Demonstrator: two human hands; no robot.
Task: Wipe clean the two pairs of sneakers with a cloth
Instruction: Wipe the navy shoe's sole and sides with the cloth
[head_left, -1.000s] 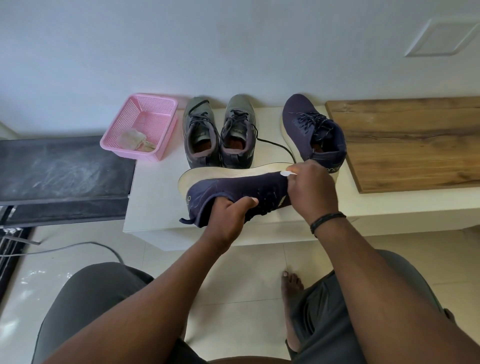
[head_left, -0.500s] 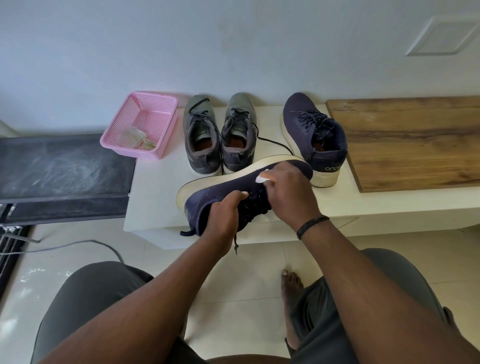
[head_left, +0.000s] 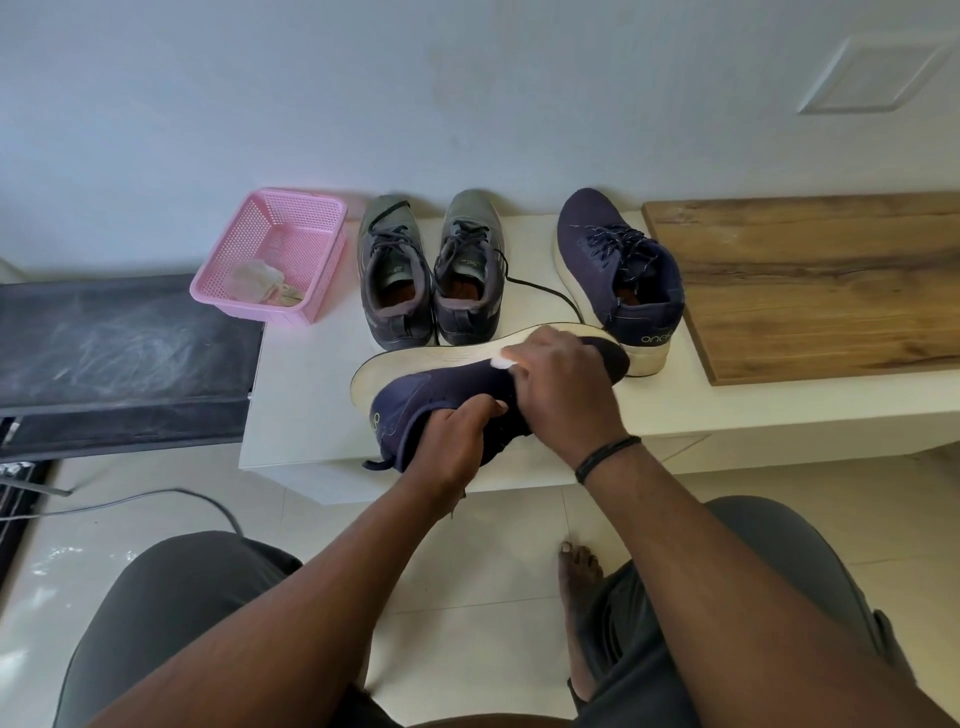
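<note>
Now: navy sneaker held on its side, cloth pressed to its upper

Head view. Just in front of the white bench (head_left: 311, 415), the left hand (head_left: 449, 441) grips the navy sneaker (head_left: 441, 387) at its collar, fingers curled round the opening, thumb on the outside. That shoe is tipped on its side above the bench's near edge, its pale sole (head_left: 415, 358) turned away from the person and its heel to the left. The right hand (head_left: 563, 387) lies over the shoe's laced part, fingers curled round a small white cloth (head_left: 503, 362), of which only a corner shows by the knuckles, just where upper meets sole. A dark band (head_left: 605, 457) circles the right wrist.

On the bench behind the held shoe, the second navy sneaker (head_left: 618, 270) stands upright, toe to the wall, its heel close to the held shoe's toe. The grey pair (head_left: 431, 270) stands upright at the back of the bench, side by side and touching or nearly so; a loose black lace (head_left: 545, 291) trails from the right grey shoe across the bench top. At the bench's left back corner a pink basket (head_left: 270, 249) overhangs the edge, with a crumpled pale rag (head_left: 257, 278) inside. A wooden board (head_left: 810, 280) covers the bench's right part. Left of the bench sits a dark scuffed surface (head_left: 114, 343).
</note>
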